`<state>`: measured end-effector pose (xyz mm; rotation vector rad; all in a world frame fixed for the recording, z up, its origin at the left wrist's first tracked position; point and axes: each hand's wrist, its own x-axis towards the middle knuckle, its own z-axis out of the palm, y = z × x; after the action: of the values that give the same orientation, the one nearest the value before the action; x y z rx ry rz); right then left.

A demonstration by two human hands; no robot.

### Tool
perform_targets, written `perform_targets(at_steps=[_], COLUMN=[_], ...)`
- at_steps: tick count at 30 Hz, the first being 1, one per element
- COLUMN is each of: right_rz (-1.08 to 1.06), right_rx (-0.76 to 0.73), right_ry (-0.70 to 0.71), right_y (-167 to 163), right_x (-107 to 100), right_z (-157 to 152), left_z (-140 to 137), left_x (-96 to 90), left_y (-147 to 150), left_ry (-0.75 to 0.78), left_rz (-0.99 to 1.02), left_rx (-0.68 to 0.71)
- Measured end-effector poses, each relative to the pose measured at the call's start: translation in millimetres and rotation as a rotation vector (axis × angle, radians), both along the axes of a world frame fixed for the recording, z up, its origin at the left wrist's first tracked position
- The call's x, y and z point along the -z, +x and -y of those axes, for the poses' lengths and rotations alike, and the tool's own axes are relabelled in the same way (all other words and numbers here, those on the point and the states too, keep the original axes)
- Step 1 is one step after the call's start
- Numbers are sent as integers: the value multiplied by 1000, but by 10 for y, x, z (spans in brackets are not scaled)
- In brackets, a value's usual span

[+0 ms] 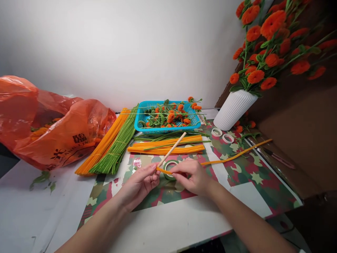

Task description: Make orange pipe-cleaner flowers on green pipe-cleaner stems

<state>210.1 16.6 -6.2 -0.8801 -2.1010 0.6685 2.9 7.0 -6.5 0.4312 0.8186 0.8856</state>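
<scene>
My left hand pinches a thin wooden stick near its lower end, so the stick slants up and to the right. An orange pipe cleaner meets the stick at my left fingertips. My right hand grips that pipe cleaner a short way along, and its long free end trails off to the right. Beneath and behind my hands lies a roll of green tape, partly covered by my right fingers. Just beyond, loose orange pipe cleaners rest across the patterned mat.
A blue basket holds orange flowers on green stems. Orange bundles and green bundles of pipe cleaners lie beside an orange plastic bag. At right stand a white vase of flowers, white tape rolls and pink-handled scissors.
</scene>
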Motion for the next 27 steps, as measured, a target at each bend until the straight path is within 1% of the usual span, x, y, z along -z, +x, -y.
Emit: perform_targets(at_steps=[2,5,8,10,14,18,22,25,27], right_rz=[-8,21,75,99,165,269,308,367,394], right_rx=[-72,-157,-182,-177,-155,-125,-84,-20,21], right_ry=[-21,-1,62,98,176,326,456,562,638], right_y=[66,130,142,139,143,143,110,72,48], right_x=[-48,-116,-161,-179,-199,-202,-212,-217,-212], right_z=[-39,-73,-69,-53,-15,26,74,118,145], left_z=[14,27,23,17,9,14,29,41,55], left_x=[-10,-39,-81,-112,-157,-197,-224,-200,-169], left_y=[-25,-73,-125,-153,-163,-121,-75,-35,1], left_ry=[57,193,306,365,467,551,561,572,598], left_rz=[32,5,-177,-322,-501,-645,-774,-828,-842], left_rx=[118,357,565,630,642,643,623,550,461])
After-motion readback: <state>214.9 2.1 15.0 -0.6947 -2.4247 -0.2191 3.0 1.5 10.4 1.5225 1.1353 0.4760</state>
